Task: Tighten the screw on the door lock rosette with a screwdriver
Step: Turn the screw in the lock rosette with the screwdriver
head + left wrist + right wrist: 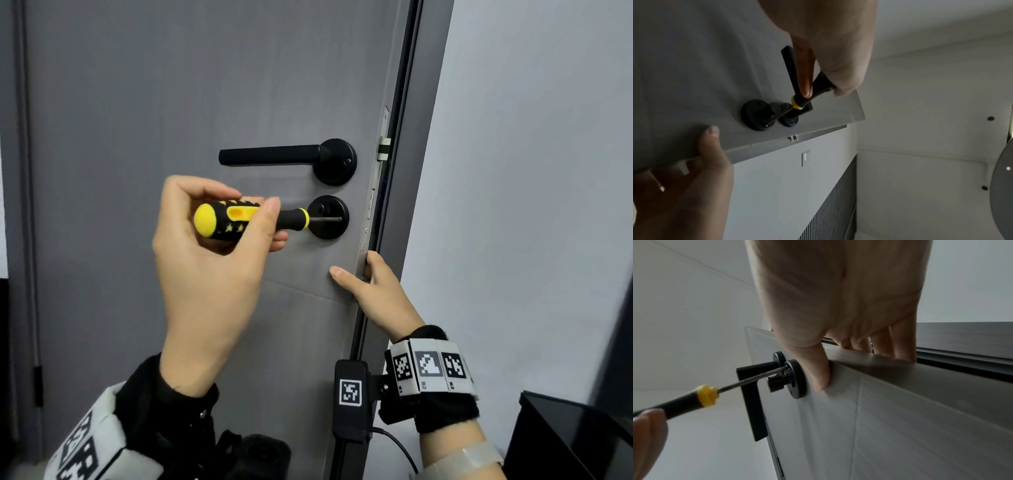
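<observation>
A black round lock rosette (325, 232) sits on the grey door (171, 102), just below the black lever handle (270, 156). My left hand (255, 236) grips the yellow-and-black screwdriver (226, 219) by its handle, held level. The metal tip rests on the screw (339, 218) at the rosette's right side. My right hand (373, 284) holds the door's edge below the lock, thumb on the face and fingers wrapped behind. In the right wrist view the screwdriver (686, 400) meets the top of the rosette (797, 381), above its small turn knob (774, 383).
The door stands ajar, with its lock faceplate (373, 205) on the edge beside a white wall (531, 171). A black cabinet (565, 438) stands low on the right. A light switch (805, 157) is on the wall past the door edge.
</observation>
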{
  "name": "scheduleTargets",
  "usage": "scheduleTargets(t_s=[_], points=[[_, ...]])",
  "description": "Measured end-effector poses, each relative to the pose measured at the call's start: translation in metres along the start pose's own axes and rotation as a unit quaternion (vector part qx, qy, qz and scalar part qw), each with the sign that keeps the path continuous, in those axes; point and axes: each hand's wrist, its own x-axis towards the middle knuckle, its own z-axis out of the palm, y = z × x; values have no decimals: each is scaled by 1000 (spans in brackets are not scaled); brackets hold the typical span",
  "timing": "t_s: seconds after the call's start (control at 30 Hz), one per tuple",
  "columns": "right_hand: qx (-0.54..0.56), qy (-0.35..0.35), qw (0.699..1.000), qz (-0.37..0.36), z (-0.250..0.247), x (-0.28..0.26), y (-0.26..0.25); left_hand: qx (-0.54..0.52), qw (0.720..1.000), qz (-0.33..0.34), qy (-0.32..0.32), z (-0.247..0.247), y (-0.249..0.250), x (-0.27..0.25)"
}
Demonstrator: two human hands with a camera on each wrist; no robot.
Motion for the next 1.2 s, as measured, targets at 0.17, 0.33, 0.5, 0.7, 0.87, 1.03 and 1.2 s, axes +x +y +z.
scheduleTargets(t_s=[0.17,0.33,0.5,0.7,0.87,1.03,1.2], points=[[2,1,1000,4,-1,2,1,75,995,-2,-66,-15,3,12],[-4,3,1000,8,-1,2,0,147,987,-3,-67,-14,6,16],[2,2,1000,11,-1,1,-3,253,966,40,-35,-11,11,15],[2,0,1000,11,-1,-2,-4,200,976,28,-86,-12,13,16],[-3,5,1000,10,0,-3,-6,107,993,11,-56,-12,10,19],[3,2,1000,12,-1,-4,-7,76,997,11,-4,-9,8,5],[0,4,1000,13,-1,-2,-6,79,997,14,5,-2,4,0]])
